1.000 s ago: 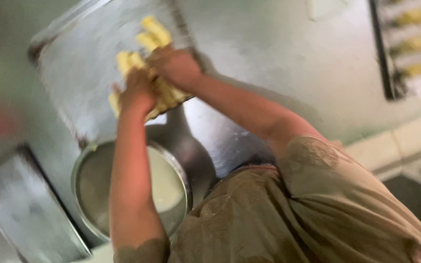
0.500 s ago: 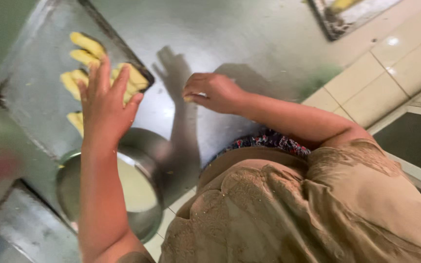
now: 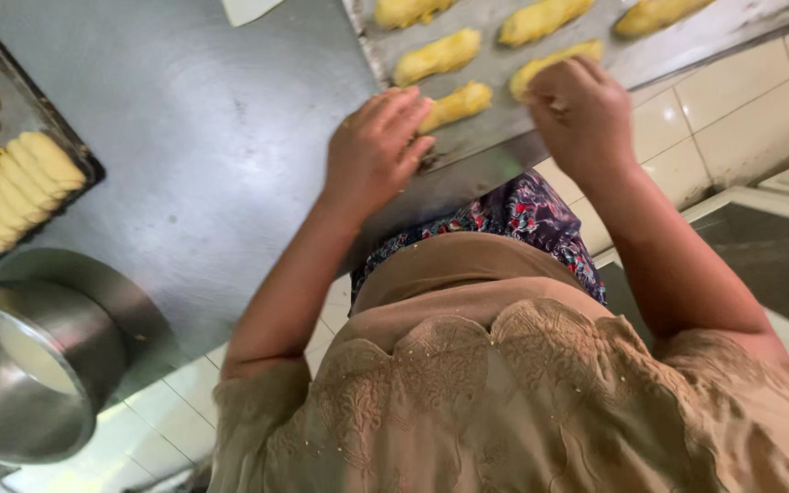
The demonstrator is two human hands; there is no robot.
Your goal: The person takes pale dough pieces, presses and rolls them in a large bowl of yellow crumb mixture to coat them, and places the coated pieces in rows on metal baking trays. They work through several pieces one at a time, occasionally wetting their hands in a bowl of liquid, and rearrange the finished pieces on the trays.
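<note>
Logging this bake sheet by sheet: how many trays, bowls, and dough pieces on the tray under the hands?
Baking trays: 2, the right tray and the left tray
Dough pieces on the right tray: 6, one partly under a hand
Metal bowl: 1
Total: 9

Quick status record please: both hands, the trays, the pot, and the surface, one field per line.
left hand: palm down at the near edge of the right tray, fingertips by a yellow dough piece; grip open
right hand: over the right tray, fingers curled onto another dough piece; grip cannot be told
right tray: metal, holds several yellow dough pieces, overhangs the counter edge
left tray: dark, holds yellow dough pieces packed close
pot: steel, pale liquid inside, lower left
counter: steel, lies between the trays
</note>
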